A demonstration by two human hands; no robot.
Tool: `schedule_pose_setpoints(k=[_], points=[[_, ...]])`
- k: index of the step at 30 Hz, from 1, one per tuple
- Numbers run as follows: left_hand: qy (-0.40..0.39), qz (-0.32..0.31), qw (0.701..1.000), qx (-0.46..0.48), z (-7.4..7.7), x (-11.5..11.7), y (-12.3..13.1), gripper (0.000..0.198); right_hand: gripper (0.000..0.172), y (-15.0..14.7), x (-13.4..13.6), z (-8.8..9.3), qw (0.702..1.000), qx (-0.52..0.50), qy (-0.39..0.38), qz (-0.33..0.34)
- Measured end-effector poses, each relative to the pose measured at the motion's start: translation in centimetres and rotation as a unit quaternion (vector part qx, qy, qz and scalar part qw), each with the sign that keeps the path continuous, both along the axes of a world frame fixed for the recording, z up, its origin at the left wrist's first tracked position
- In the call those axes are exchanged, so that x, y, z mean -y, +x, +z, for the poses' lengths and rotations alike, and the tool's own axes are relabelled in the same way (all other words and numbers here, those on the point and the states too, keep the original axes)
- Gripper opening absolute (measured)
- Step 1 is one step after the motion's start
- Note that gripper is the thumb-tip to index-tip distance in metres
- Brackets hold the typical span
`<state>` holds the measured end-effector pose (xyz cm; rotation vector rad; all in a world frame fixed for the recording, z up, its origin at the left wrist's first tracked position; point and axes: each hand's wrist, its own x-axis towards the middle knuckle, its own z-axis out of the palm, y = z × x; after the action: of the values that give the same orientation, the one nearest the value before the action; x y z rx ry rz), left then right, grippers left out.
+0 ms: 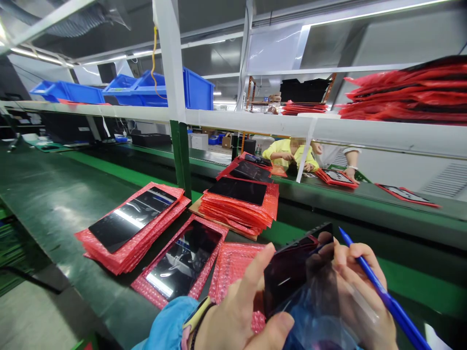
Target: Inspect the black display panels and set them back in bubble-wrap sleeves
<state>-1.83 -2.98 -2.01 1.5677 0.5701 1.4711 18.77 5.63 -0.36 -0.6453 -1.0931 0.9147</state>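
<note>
Closest in was the person's left hand (237,311), light blue sleeve (168,321) at the wrist, clamped on a dark glossy rectangular panel (292,267). The thumb ran along the bottom edge and the index finger up the left side. That kept the panel up off the bench, tilted, between both hands at the near edge. Crinkly clear bluish plastic film (317,316) hung over its lower half. The right hand (361,287) had a smooth blue plastic pen (386,299) pinched in its fingers, slanting down to the right, with the fingertips pressed on the panel's right edge.

Right under the hands lay a bumpy red bubble-wrap pouch (233,265). Just beside it to the left, another shiny black panel (182,262) lay flat on its own red pouch. Further left there was a low pile of red pouches (133,226) with a black panel on top, and behind it a taller, neater stack (241,204) sitting on brown cardboard. They were all sharp-cornered rectangles, close together but not touching.

To the left, a wide stretch of matte dark green belt (54,194) showed. A white metal shelf rail (255,124) crossed overhead, with blue plastic bins (164,90) and more red pouches (408,92) on it. Across the line sat a co-worker in a yellow top (288,153).
</note>
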Motion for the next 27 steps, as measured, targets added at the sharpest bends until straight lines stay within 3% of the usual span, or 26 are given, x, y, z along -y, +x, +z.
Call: schedule_pose_setpoints(k=[6,10,16,22,27], points=[[0.086,-0.098,0.991,0.038,2.7,-1.2,-0.2,0.062,0.031,-0.2,0.6,1.3,0.999,0.014,-0.043,-0.008],[0.006,-0.142,0.985,0.097,3.3,-1.9,-0.4,0.05,0.028,-0.3,0.9,2.1,0.997,0.021,-0.068,-0.01],[-0.103,-0.087,0.964,0.227,3.4,-3.3,0.1,0.048,0.027,0.2,0.9,1.7,0.992,-0.041,-0.117,0.005],[-0.151,-0.069,0.953,0.253,3.6,-4.7,0.1,0.038,0.031,0.9,0.2,0.6,0.977,-0.109,-0.178,-0.033],[-0.171,-0.07,0.948,0.261,3.3,-5.7,-0.1,0.038,0.025,0.7,-0.4,1.1,0.976,-0.141,-0.164,-0.015]])
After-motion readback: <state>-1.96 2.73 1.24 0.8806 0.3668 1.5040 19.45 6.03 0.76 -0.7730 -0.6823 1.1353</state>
